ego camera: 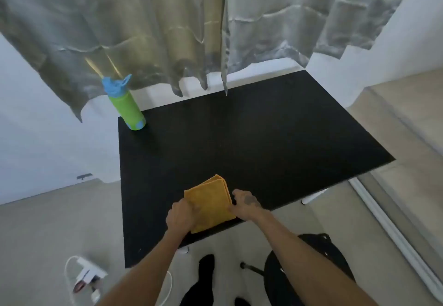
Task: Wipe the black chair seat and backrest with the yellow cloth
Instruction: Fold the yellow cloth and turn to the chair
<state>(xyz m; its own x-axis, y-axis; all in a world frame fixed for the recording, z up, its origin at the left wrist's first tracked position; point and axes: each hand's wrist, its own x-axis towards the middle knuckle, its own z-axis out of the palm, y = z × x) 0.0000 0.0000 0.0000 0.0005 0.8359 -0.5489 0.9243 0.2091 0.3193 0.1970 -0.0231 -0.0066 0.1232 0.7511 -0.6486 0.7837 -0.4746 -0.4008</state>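
Our left grip [180,217] grasps the near-left corner of the folded yellow cloth [211,203], its fingers curled over the top of the fabric. Our right grip [244,203] sits at the cloth's right edge, at 3 o'clock from it. The thumb touches the folded border and the fingers are bent just above it. The blur there keeps us from telling whether it truly pinches the cloth or only rests against it.

The cloth lies flat on the black desk [251,138], near the desk's 6 o'clock edge, with one corner pointing away from us toward 12 o'clock. Both our forearms reach in from the bottom of the view.

At the desk's far-left corner, around 10 o'clock from the cloth and well apart from it, a green water bottle [125,105] with a blue lid stands upright. Behind it and along the desk's far side hangs a silvery curtain [167,22], its hem just above the desk's back edge.

The black chair [311,272] is on the floor at about 5 o'clock from the cloth, below the desk's near edge and partly hidden by our right forearm. At 7 o'clock, on the pale floor [43,233], a white power strip [87,273] lies with its cable looped beside it.
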